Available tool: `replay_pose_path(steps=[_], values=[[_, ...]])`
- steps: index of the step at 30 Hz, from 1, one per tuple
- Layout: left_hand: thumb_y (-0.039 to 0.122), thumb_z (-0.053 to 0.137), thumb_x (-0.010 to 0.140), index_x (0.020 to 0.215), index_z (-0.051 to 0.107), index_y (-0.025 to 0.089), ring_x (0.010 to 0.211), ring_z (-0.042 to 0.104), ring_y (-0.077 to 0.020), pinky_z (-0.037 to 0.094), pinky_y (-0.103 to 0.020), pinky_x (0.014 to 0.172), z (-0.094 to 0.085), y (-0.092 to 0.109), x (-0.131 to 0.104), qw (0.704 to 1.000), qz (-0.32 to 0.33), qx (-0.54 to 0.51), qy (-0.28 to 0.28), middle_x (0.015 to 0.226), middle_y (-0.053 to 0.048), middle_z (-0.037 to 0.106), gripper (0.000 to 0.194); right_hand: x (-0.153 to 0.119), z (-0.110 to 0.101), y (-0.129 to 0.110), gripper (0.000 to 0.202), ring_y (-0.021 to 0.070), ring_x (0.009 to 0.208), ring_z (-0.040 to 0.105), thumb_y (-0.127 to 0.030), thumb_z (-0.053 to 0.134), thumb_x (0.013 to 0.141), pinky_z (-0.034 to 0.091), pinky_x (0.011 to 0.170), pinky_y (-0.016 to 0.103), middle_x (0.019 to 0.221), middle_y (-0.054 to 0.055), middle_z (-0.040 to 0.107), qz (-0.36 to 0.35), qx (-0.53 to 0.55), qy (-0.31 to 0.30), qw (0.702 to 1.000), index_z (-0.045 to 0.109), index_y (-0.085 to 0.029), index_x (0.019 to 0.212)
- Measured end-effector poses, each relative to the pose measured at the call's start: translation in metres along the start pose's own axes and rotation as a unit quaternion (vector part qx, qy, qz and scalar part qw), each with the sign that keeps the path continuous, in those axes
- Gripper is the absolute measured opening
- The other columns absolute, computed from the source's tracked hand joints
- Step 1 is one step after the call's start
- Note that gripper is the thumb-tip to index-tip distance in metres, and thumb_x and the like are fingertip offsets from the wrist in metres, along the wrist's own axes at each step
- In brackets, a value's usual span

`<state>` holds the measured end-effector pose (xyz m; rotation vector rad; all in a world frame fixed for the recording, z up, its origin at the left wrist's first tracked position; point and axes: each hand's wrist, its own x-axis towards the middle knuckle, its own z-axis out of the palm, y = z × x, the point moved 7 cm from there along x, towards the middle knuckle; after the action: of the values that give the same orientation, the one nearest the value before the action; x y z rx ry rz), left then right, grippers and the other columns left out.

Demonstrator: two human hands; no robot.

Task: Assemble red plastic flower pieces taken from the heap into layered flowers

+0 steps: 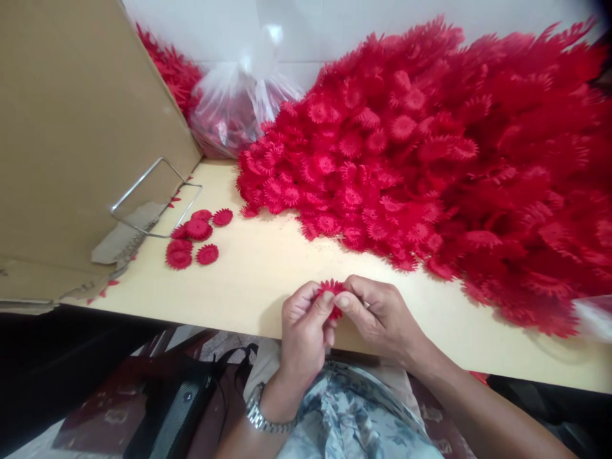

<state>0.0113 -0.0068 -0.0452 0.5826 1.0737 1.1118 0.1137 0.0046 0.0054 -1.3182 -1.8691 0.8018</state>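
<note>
Backed by a pale wall (306,22) and laid out on a light, wood-toned tabletop (253,274), faintly specked along the front of a great heap (406,166) of red fringed flower discs. Banked toward the back and right edges, presumably to stay within easy reach. Bounded at the left edge by a ragged-footed cardboard panel (71,127), perhaps serving as a divider. Has a knotted translucent plastic bag (234,108) at the back edge between panel and heap, a wire frame (136,184) by the panel, and several loose discs (197,228) toward the left edge, seemingly set apart. At the front edge's middle, pinches one flower disc (331,285) between the fingers of left hand (303,325) and right hand (382,312), thumbs uppermost, probably to steady so small a piece.
</note>
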Motion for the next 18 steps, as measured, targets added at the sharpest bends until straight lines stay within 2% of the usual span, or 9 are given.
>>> replay_pose_path(steps=[3,7,10,13,16,18], values=[[0.047,0.065,0.072,0.060,0.047,0.017,0.036,0.029,-0.0034,0.023,-0.014,0.030,-0.001,0.004,0.000,1.000,0.023,0.014,0.002,0.044,0.008,0.038,0.037,-0.002,-0.009,-0.005,0.038,0.0088,0.048,0.044,-0.037,0.044,0.090,0.033,0.047,0.021,0.051,-0.003,0.047,-0.034,-0.018,0.007,0.999,0.045,-0.018,0.057],[0.054,0.059,0.075,0.054,0.042,0.017,0.035,0.027,-0.0034,0.021,-0.016,0.031,-0.002,0.006,0.002,0.996,0.050,0.065,-0.017,0.042,0.008,0.035,0.045,-0.001,-0.026,-0.006,0.021,0.0118,0.063,0.054,-0.035,0.048,0.090,0.041,0.057,0.023,0.071,0.002,0.059,-0.040,0.019,0.045,0.998,0.057,-0.018,0.082],[0.056,0.056,0.077,0.052,0.041,0.017,0.034,0.027,-0.0027,0.020,-0.017,0.032,-0.003,0.006,0.004,0.992,0.069,0.104,-0.034,0.042,0.007,0.035,0.048,0.003,-0.022,-0.016,0.014,0.0139,0.073,0.055,-0.031,0.058,0.085,0.044,0.065,0.025,0.079,0.003,0.059,-0.092,0.021,-0.005,0.996,0.057,-0.018,0.091],[0.057,0.046,0.083,0.050,0.039,0.016,0.034,0.028,-0.0025,0.019,-0.017,0.032,-0.003,0.005,0.003,0.988,0.075,0.125,-0.057,0.041,0.006,0.033,0.053,0.004,-0.010,-0.023,0.007,0.0131,0.070,0.053,-0.024,0.058,0.084,0.043,0.063,0.025,0.073,0.002,0.057,-0.118,0.027,-0.060,0.991,0.056,-0.018,0.081],[0.054,0.050,0.082,0.058,0.048,0.016,0.034,0.033,-0.0027,0.024,-0.015,0.033,-0.001,0.002,-0.001,0.984,0.051,0.135,-0.108,0.043,0.007,0.039,0.045,0.003,-0.004,-0.014,0.013,0.0114,0.061,0.053,-0.022,0.054,0.085,0.041,0.055,0.023,0.066,0.000,0.056,-0.058,0.065,-0.050,0.995,0.054,-0.018,0.073],[0.049,0.056,0.080,0.066,0.052,0.016,0.034,0.040,-0.0038,0.030,-0.014,0.033,0.002,-0.001,-0.003,0.979,0.018,0.141,-0.150,0.044,0.006,0.045,0.036,0.005,-0.010,-0.001,0.015,0.0109,0.057,0.053,-0.024,0.052,0.086,0.040,0.051,0.022,0.064,-0.001,0.056,0.001,0.095,-0.007,0.995,0.053,-0.018,0.072]])
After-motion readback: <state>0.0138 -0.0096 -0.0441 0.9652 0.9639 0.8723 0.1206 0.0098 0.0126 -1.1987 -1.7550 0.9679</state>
